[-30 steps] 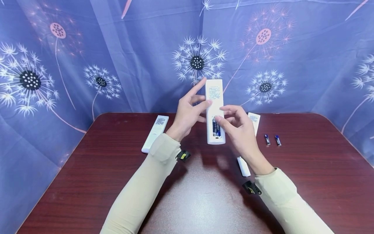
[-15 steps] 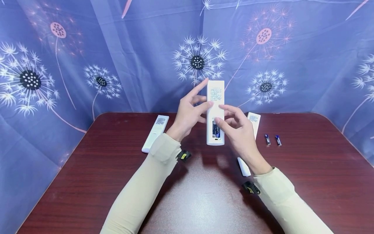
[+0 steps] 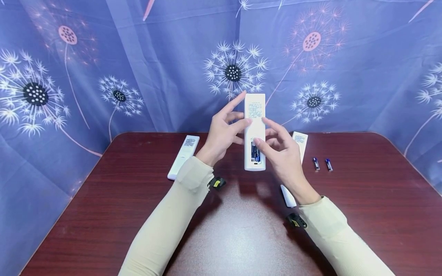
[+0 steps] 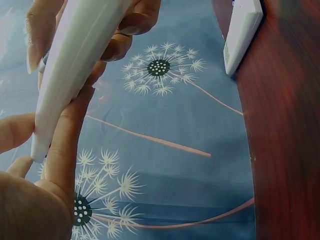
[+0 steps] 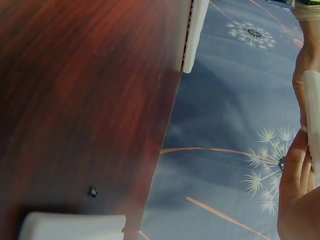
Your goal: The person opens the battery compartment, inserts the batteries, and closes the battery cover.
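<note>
A white remote control (image 3: pixel 254 130) is held upright above the table with its back facing me. Its battery bay is uncovered and shows blue batteries (image 3: pixel 254 153). My left hand (image 3: pixel 222 132) grips the remote from the left side, fingers curled on its edge; the remote (image 4: pixel 70 65) shows in the left wrist view too. My right hand (image 3: pixel 279 147) holds the remote from the right, thumb tip on the batteries and fingers behind the body. A white battery cover (image 3: pixel 287 196) lies on the table by my right wrist.
A second white remote (image 3: pixel 184 156) lies at the table's back left, a third (image 3: pixel 299 143) behind my right hand. Two loose batteries (image 3: pixel 322 164) lie at the right. The dark red table (image 3: pixel 103 214) backs onto a blue dandelion-print curtain (image 3: pixel 138 69).
The remote has risen slightly and tilted straighter. My right hand has slid up along its right side, the thumb staying on the batteries. The left hand keeps its grip.
</note>
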Demonstrator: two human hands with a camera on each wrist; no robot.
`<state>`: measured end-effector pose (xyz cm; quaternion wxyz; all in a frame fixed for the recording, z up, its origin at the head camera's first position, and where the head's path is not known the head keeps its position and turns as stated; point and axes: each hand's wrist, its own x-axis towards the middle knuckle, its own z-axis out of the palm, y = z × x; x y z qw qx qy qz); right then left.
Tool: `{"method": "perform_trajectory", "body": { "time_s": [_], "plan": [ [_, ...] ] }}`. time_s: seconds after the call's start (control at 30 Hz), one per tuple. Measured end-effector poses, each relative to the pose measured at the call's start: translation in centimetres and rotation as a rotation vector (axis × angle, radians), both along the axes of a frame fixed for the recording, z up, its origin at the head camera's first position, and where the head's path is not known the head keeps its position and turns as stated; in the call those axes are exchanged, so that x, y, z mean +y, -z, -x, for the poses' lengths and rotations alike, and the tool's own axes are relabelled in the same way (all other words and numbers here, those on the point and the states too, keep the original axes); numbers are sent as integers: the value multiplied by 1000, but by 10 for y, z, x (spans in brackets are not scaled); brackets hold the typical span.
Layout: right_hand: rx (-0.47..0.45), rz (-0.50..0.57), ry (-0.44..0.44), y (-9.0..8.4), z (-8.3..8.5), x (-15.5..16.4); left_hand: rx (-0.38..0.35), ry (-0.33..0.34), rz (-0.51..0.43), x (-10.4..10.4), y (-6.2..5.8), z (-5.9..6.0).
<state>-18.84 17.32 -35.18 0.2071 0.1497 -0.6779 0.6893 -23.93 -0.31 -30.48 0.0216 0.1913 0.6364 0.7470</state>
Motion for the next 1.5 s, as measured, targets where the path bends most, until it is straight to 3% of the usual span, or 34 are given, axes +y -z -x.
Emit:
{"method": "perform_trajectory", "body": {
  "time_s": [1.13, 1.5],
  "plan": [
    [-9, -69, -47, 0, 0, 2, -14, 2, 0, 1, -2, -2],
    [-26, -185, -88, -7, 1, 15, -15, 25, -26, 2, -1, -2]
  ]
}}
